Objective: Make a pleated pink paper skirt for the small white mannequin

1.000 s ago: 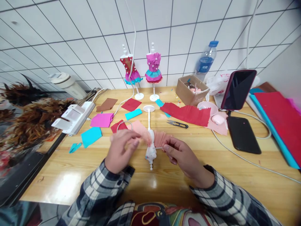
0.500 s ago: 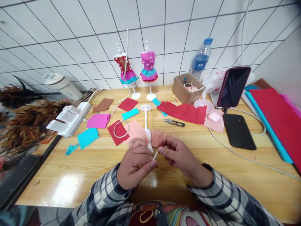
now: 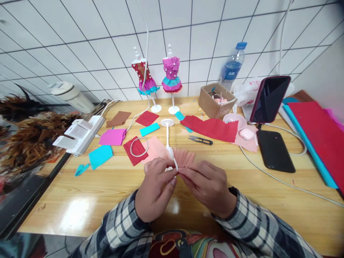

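Note:
A small white mannequin [image 3: 167,134] on a round base lies on the table, its base pointing away from me. My left hand [image 3: 156,190] is closed around its near end, and my fingers cover much of the body. My right hand [image 3: 208,186] pinches the lower end of a narrow white strip [image 3: 175,165] against the mannequin's side. Pleated peach crepe paper [image 3: 186,157] fans out just beyond my right fingertips. On the left, a flat peach sheet [image 3: 154,149] lies against the mannequin, partly under a red piece [image 3: 133,157] with a white ring [image 3: 130,147].
Two dressed mannequins [image 3: 145,77] stand by the tiled wall. Thread snips [image 3: 201,140] and a long red crepe strip [image 3: 212,129] lie beyond my right hand. Farther right are a cardboard box [image 3: 215,104], a bottle [image 3: 233,68] and phones [image 3: 276,150]. A power strip [image 3: 82,134] is left.
My right hand has moved in closer to my left, its fingers now at the mannequin's side. The white strip has shifted up and now leans the other way. The camera view has shifted slightly.

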### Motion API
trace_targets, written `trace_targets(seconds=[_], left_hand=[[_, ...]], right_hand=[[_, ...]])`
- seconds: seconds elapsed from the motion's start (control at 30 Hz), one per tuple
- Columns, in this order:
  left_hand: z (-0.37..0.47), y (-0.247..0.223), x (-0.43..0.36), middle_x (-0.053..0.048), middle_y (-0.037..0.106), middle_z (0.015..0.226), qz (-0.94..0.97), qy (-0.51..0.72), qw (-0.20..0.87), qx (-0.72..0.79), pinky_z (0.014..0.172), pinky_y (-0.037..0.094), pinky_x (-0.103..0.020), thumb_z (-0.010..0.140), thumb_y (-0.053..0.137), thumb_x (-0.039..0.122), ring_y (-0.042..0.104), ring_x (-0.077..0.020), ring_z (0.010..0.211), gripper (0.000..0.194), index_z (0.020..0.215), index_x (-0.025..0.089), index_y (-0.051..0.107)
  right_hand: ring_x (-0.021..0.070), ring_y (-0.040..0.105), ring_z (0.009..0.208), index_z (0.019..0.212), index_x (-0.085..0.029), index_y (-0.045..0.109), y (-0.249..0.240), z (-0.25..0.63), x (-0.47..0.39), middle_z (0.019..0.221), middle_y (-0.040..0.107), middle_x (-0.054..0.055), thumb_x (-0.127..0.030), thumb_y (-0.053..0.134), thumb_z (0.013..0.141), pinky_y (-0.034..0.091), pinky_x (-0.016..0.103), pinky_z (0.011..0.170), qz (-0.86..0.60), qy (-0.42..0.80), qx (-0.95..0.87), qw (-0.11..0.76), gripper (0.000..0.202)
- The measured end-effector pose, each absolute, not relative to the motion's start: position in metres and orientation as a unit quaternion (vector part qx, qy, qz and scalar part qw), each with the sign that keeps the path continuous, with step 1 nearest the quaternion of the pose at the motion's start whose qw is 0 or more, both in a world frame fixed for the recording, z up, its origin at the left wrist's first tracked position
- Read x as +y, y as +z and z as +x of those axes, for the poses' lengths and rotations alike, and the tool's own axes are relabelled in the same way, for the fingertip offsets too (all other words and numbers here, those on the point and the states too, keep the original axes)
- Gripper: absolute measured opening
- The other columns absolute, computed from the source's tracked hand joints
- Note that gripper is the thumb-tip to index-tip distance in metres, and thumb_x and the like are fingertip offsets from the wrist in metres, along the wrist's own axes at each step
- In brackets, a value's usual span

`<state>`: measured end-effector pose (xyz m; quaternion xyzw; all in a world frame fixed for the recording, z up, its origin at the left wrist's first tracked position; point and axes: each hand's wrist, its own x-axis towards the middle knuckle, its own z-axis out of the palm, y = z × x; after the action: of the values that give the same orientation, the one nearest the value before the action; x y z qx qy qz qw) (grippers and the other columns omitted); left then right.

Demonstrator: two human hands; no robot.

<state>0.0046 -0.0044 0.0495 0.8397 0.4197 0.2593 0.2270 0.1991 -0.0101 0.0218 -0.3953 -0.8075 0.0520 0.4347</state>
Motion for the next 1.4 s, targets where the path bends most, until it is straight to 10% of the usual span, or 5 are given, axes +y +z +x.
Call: trace_targets(seconds=[0.53, 0.97, 1.4], left_hand=[[0.014, 0.055, -0.008, -0.008, 0.068, 0.098, 0.870, 0.183, 0.113, 0.443, 0.079, 0.029, -0.046, 0.091, 0.045, 0.018, 0.054, -0.0253, 0.091, 0.021, 0.088, 0.019, 0.065], [0.015, 0.054, -0.003, -0.005, 0.071, 0.089, 0.865, 0.231, 0.115, 0.430, 0.077, 0.035, -0.042, 0.093, 0.048, 0.018, 0.056, -0.0208, 0.084, 0.021, 0.082, 0.019, 0.066], [0.014, 0.050, 0.001, -0.006, 0.071, 0.084, 0.848, 0.300, 0.132, 0.417, 0.072, 0.050, -0.034, 0.085, 0.053, 0.011, 0.061, -0.0186, 0.079, 0.019, 0.079, 0.019, 0.068]], right_hand=[[0.0152, 0.065, 0.073, 0.093, -0.020, 0.070, 0.021, 0.198, -0.011, 0.083, 0.073, 0.003, -0.019, 0.057, 0.094, 0.046, 0.028, 0.066, -0.433, 0.088, -0.820, 0.364, 0.013], [0.0095, 0.052, 0.052, 0.077, -0.020, 0.072, 0.027, 0.188, -0.008, 0.070, 0.067, 0.001, -0.017, 0.064, 0.081, 0.042, 0.021, 0.046, -0.478, 0.381, -0.639, 0.468, 0.009], [0.0136, 0.068, 0.076, 0.096, -0.022, 0.073, 0.019, 0.190, -0.014, 0.089, 0.074, 0.004, -0.020, 0.062, 0.091, 0.056, 0.024, 0.069, -0.425, 0.252, -0.731, 0.471, 0.013]])
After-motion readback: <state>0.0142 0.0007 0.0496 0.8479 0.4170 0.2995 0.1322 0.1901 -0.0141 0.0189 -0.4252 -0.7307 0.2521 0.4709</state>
